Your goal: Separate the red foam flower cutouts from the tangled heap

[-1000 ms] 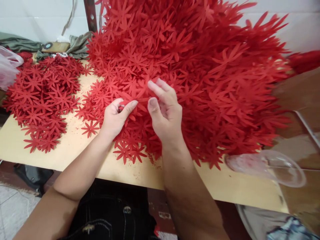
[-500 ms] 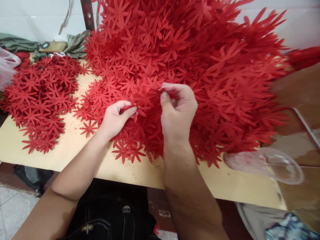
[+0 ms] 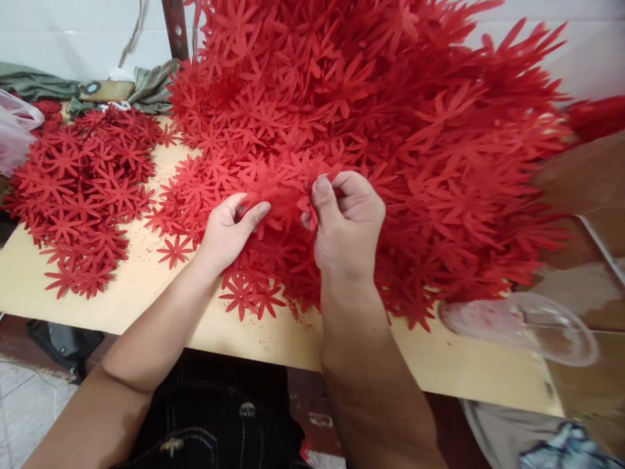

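A big heap of red star-shaped artificial flower pieces (image 3: 351, 124) covers the middle of the table (image 3: 161, 299). In front of it, my left hand (image 3: 229, 228) is closed, thumb against fingers, on a red flower piece (image 3: 266, 185) that blurs into the heap behind. To its right, my right hand (image 3: 349, 221) pinches another red flower piece (image 3: 312, 207) between thumb and fingers, its petals sticking out past the fingertips. The two hands are a short way apart. Below them, a few flower pieces (image 3: 251, 294) lie at the heap's front edge.
A smaller pile of red flower pieces (image 3: 83, 195) sits at the left, near a plastic bag (image 3: 17, 130). A clear plastic container (image 3: 556, 326) lies at the front right, beside cardboard (image 3: 581, 260). Grey-green cloth (image 3: 39, 85) lies along the wall.
My right hand has turned slightly, and the flower piece in it now hangs lower. The red piece at my left fingers has shifted up. My left hand has barely moved.
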A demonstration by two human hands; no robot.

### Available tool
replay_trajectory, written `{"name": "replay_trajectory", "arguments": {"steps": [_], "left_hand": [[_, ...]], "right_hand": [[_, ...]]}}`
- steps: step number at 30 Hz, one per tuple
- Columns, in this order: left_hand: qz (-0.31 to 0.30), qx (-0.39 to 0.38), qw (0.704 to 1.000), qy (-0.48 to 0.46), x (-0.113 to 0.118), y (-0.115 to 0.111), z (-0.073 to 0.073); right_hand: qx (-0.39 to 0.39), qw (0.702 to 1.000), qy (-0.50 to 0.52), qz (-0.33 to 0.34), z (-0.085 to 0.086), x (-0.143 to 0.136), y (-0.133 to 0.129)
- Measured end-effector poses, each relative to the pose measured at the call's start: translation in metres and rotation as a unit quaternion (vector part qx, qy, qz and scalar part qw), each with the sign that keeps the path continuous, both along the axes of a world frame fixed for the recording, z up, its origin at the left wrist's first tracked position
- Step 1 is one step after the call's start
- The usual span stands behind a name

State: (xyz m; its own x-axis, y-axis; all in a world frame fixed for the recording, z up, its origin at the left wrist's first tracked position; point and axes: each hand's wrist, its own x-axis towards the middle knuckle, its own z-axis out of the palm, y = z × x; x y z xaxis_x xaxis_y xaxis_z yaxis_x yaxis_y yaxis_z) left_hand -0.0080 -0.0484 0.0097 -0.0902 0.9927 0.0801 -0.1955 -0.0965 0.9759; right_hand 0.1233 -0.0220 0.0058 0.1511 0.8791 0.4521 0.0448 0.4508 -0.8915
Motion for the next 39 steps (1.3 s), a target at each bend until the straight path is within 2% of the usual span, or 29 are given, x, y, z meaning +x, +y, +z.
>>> {"name": "replay_trajectory", "arguments": {"steps": [6, 11, 13, 15, 18, 22, 26, 31, 39], "left_hand": [[-0.040, 0.006, 0.999, -0.025, 0.000, 0.001, -0.002], [-0.017, 0.012, 0.997, 0.074, -0.001, 0.001, -0.006], [-0.010, 0.012, 0.993, 0.119, -0.001, 0.000, -0.006], [-0.002, -0.006, 0.989, 0.147, -0.001, -0.001, -0.004], [0.021, -0.023, 0.988, 0.153, 0.000, -0.003, 0.001], [0.012, 0.003, 0.998, 0.054, 0.000, -0.001, 0.003], [-0.020, 0.033, 0.999, -0.006, 0.000, 0.002, -0.002], [0.014, 0.032, 0.999, 0.000, -0.004, 0.004, -0.004], [0.063, -0.007, 0.998, -0.011, -0.003, 0.001, 0.003]], "right_hand": [[-0.012, 0.999, -0.006, 0.030, 0.005, 0.005, 0.000], [-0.084, 0.982, -0.051, 0.163, 0.012, 0.004, -0.005], [-0.097, 0.977, -0.047, 0.184, 0.012, 0.002, -0.005], [-0.090, 0.983, -0.028, 0.159, 0.011, 0.002, -0.005], [-0.067, 0.994, -0.004, 0.083, 0.007, 0.006, 0.000], [-0.044, 0.998, 0.034, 0.010, -0.002, 0.016, 0.011], [-0.042, 0.997, 0.027, 0.050, -0.010, 0.020, 0.016], [-0.010, 0.993, -0.041, 0.109, -0.007, 0.020, 0.013], [-0.029, 0.995, 0.026, 0.096, 0.004, 0.018, 0.003]]}}
